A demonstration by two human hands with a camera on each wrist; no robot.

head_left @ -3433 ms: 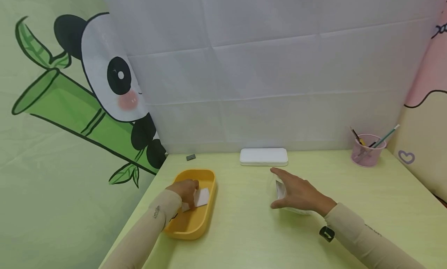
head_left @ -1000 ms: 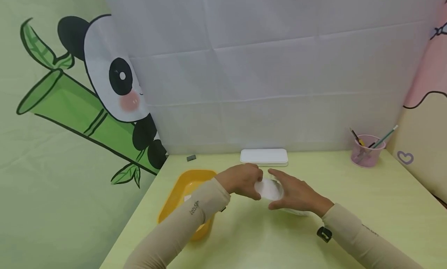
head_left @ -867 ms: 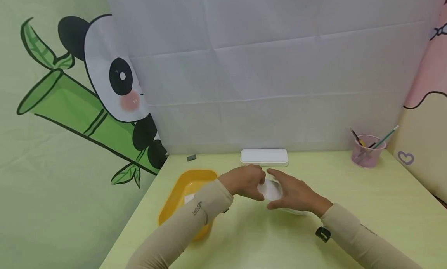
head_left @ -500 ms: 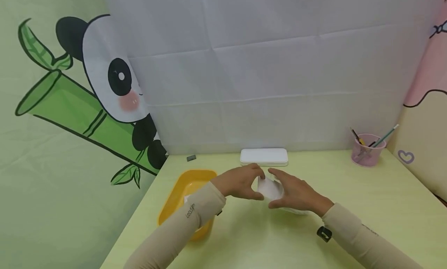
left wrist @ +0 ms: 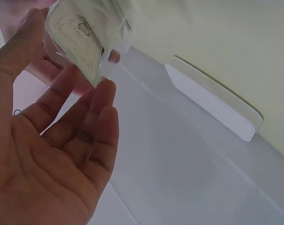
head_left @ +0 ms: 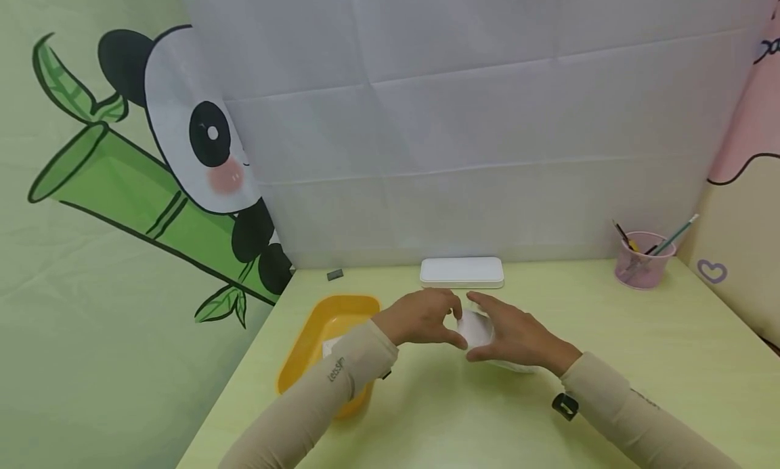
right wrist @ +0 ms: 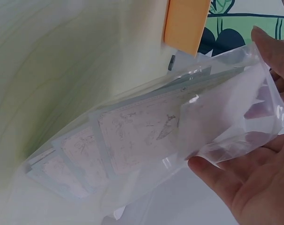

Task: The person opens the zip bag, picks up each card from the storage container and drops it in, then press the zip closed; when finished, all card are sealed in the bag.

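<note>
In the head view my left hand reaches to the mouth of a clear plastic bag and holds a white paper card by its edges. The left wrist view shows the card's printed side, with fingertips at its lower corner. My right hand grips the bag, thumb and fingers spread to keep its mouth wide. Several printed cards lie inside the bag, overlapping. How far the held card sits inside is hard to tell. Left of the hands is a yellow tray with a white card, partly covered by my left sleeve.
A flat white case lies at the back of the pale table, against a white cloth. A pink pen cup with pencils stands back right. A small grey block lies behind the tray.
My left hand has come from the tray to the bag's mouth with a white card. Over the last half second it has edged right, with the card further behind my right hand.
</note>
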